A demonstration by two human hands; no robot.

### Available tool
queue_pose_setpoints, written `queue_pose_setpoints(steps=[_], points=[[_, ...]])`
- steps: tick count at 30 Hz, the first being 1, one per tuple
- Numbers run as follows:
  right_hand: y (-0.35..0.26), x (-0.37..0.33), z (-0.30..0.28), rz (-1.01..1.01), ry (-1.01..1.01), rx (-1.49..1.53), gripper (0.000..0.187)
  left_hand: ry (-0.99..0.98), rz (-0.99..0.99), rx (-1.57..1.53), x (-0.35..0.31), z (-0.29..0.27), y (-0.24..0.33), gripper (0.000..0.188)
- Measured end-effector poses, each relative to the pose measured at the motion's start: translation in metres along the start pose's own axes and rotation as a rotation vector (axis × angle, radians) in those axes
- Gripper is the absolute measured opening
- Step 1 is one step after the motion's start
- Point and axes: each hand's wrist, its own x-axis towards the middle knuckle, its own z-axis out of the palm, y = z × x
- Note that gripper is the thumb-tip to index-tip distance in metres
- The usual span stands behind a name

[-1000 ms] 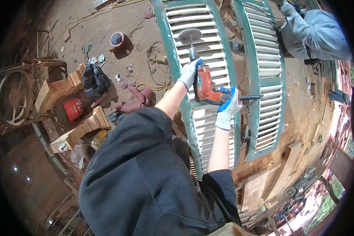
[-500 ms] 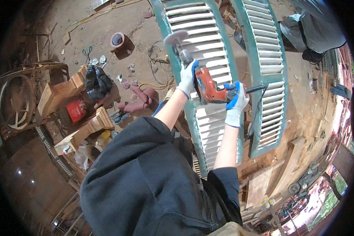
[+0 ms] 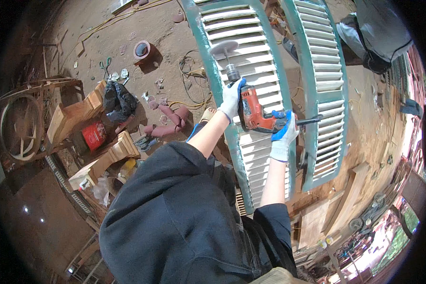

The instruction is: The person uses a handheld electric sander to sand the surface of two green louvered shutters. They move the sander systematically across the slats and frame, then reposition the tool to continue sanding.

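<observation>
A person in a dark hooded top (image 3: 175, 222) fills the lower middle of the view, both forearms reaching up and away from the body. The right hand (image 3: 283, 136), in a white glove with blue fingertips, is wrapped around the rear grip of an orange power drill (image 3: 255, 115); a black side bar sticks out just past this hand toward the right. The left hand (image 3: 232, 97), gloved the same way, is closed around the front of the drill near the chuck. From the chuck a short shaft runs up to a round sanding disc (image 3: 223, 47), which sits over the white slats close to the left green rail of a louvered shutter (image 3: 262, 75); whether the disc touches the wood cannot be told. This shutter lies long and flat under the hands, and a second green-framed shutter (image 3: 323, 85) lies just beside it on the right.

To the left, on the dirt floor, stand pale carved wooden blocks (image 3: 104, 158), a red container (image 3: 94, 136), a black bag (image 3: 118, 99) and pinkish rolls (image 3: 168, 120). Yellow cable (image 3: 189, 75) coils near the shutter's left edge. Farther off sits a small round pot (image 3: 142, 49), and at the top right another person in grey (image 3: 378, 28) bends over
</observation>
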Motion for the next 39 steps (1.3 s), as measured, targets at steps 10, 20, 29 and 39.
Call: queue_pose_setpoints(steps=[10, 20, 29, 39], points=[[-0.039, 0.050, -0.008, -0.143, 0.256, 0.060, 0.013, -0.274, -0.122, 0.148, 0.033, 0.101, -0.026, 0.022], [-0.003, 0.008, 0.008, -0.029, 0.142, 0.004, 0.017, -0.179, -0.290, -0.019, 0.036, 0.004, -0.008, 0.029], [0.010, -0.026, -0.038, 0.011, 0.029, 0.061, 0.011, -0.053, -0.101, 0.124, 0.009, -0.024, -0.031, 0.023], [-0.036, -0.008, -0.034, -0.219, 0.188, 0.073, 0.015, -0.349, -0.186, 0.171, -0.002, 0.058, -0.029, 0.023]])
